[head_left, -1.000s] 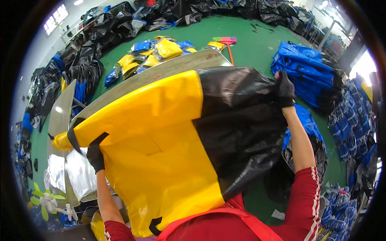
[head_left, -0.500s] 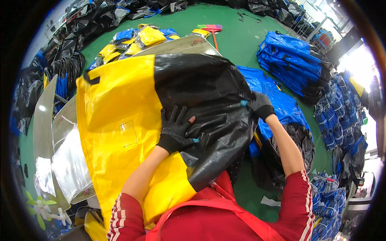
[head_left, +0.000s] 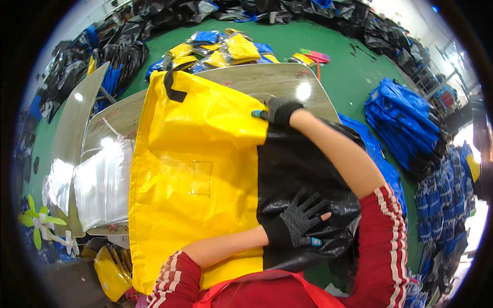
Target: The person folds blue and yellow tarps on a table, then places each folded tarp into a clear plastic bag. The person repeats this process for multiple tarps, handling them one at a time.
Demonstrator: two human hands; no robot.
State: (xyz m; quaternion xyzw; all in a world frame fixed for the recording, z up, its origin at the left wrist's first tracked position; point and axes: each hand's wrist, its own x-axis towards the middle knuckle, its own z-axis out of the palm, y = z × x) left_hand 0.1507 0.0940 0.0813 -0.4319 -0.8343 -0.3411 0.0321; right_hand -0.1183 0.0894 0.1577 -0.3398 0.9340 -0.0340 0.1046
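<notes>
A large, glossy yellow-and-black tarpaulin bag [head_left: 226,149] lies spread over the table in front of me, its black part to the right. A black strap [head_left: 173,88] sits at its far left corner, and a stitched rectangle outline shows on the yellow part. My left hand [head_left: 298,219], in a black dotted glove with bare fingertips, rests flat with fingers spread on the black part. My right hand [head_left: 279,110], gloved alike, is closed on the far edge of the yellow part, near where it meets the black.
The patterned tabletop [head_left: 287,77] shows beyond the bag. Clear plastic sheets [head_left: 105,190] lie on its left side. Packed yellow and blue bundles [head_left: 226,49] are piled behind it. Blue tarpaulin stacks [head_left: 403,120] stand at the right, a broom [head_left: 315,56] on the green floor, a small fan [head_left: 41,220] at lower left.
My right hand has gone from the black part's right side to the far yellow edge. My left hand has slid onto the black part nearer me. The bag lies flatter; the view has shifted left.
</notes>
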